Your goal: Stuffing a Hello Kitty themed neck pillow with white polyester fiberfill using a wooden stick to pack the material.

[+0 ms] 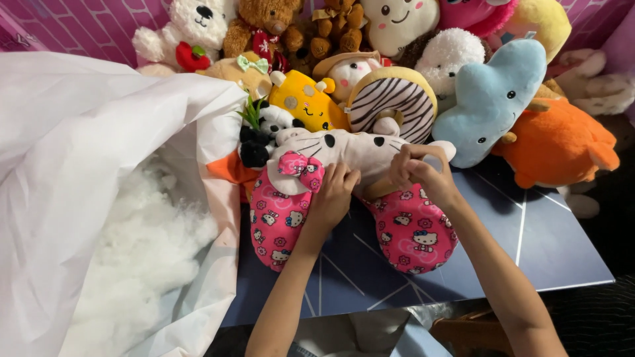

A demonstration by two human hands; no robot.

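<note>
Head view looks down on a blue bench [529, 244] crowded with soft toys. At the far left, from about 7 to 10 o'clock, a big white plastic bag [73, 152] gapes open, with loose white stuffing [142, 244] heaped inside it. Just right of the bag's edge, a small panda toy [264, 132] sits at about 11 o'clock of the left hand [333, 193].

In the middle lies a white cat plush [344, 149] on its back, head toward the bag, with a pink bow [301, 168] and pink printed legs [413, 228] spread toward the person. The left hand rests on the plush's body just right of the bow, fingers curled down into the fabric. The right hand [418, 170] is at 3 o'clock of the left one, near it, fingers pinched on the plush's upper edge. So the plush lies directly under and between both hands, and both are closed on it.

Behind it, at 12 o'clock, stand a yellow plush [304, 99] and a striped doughnut plush [390, 99]. Further right, at about 1 o'clock of the right hand, a pale blue heart-shaped plush [493, 99] leans, and an orange plush [559, 142] lies at 2 o'clock near the bench's right edge.
</note>
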